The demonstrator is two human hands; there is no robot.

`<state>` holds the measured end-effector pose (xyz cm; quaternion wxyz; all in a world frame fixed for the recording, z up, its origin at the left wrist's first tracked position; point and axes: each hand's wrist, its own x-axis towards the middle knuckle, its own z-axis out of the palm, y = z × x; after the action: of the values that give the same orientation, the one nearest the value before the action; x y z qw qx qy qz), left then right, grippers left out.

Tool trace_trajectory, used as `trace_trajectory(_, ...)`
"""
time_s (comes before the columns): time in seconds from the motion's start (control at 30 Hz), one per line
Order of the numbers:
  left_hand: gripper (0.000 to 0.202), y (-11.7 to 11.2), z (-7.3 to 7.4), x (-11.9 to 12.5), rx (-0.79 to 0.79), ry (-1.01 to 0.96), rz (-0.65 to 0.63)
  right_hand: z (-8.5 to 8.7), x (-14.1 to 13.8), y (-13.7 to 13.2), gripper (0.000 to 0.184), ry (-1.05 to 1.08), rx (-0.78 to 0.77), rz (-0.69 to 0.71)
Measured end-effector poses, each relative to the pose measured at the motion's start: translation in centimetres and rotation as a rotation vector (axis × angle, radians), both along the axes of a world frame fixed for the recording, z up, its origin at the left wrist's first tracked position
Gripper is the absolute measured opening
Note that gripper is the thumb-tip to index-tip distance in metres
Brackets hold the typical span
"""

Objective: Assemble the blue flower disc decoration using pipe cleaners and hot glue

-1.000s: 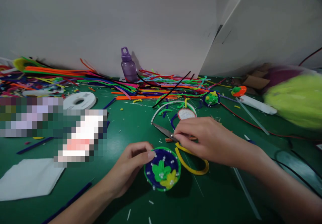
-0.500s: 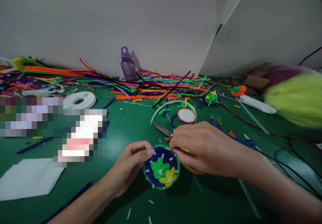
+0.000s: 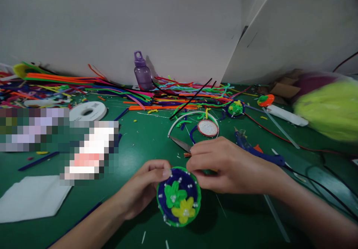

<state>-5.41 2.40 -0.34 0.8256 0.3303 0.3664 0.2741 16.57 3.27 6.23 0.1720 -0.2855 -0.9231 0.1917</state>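
A round dark-blue fuzzy disc (image 3: 179,196) with a green rim, pearl-like beads, and green and yellow flowers is held up over the table, its decorated face towards me. My left hand (image 3: 148,183) is closed on its upper left edge, thumb in front. My right hand (image 3: 216,165) is closed on the upper right edge, with the fingertips partly hidden. Beyond the right hand, scissors (image 3: 180,143) lie with their blades pointing left; that hand hides most of their handles. A white disc with a red rim (image 3: 207,128) lies further back, beside a curved pale band (image 3: 175,124).
Piles of coloured pipe cleaners (image 3: 117,88) line the wall, around a purple bottle (image 3: 143,73). A white spool (image 3: 88,111) and white sheets (image 3: 33,198) lie left. Right are a blue glue gun (image 3: 257,152), its cord, another flower disc (image 3: 235,108) and a bagged yellow-green bundle (image 3: 327,111).
Both hands have tilted the flower disc more towards me and lowered it slightly. My right hand has shifted a little left, uncovering more of the glue gun.
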Motion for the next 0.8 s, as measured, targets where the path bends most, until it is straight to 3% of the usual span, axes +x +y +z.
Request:
trace_trajectory(0.2, 0.023, 0.0, 0.1, -0.2, 0.004, -0.013, -0.028, -0.4, -0.1, 0.2, 0.012, 0.095, -0.074, 0.012)
trace_trajectory(0.4, 0.026, -0.4, 0.1, 0.1, 0.127, 0.074, -0.333, -0.6, 0.1, 0.6, 0.011, 0.123, -0.024, -0.094)
trace_trajectory(0.57, 0.026, -0.2, 0.1, 0.3, 0.106, 0.062, -0.143, -0.6, 0.4, 1.0, 0.016, 0.066, -0.087, -0.285)
trace_trajectory(0.7, 0.024, 0.0, 0.3, 0.4, 0.089, 0.02, -0.015, -0.7, 0.5, 1.3, 0.019, 0.128, -0.111, -0.285)
trace_trajectory(0.8, 0.022, 0.1, 0.4, 0.5, 0.119, 0.019, 0.092, -0.7, 0.4, 1.4, 0.024, 0.188, -0.225, -0.289)
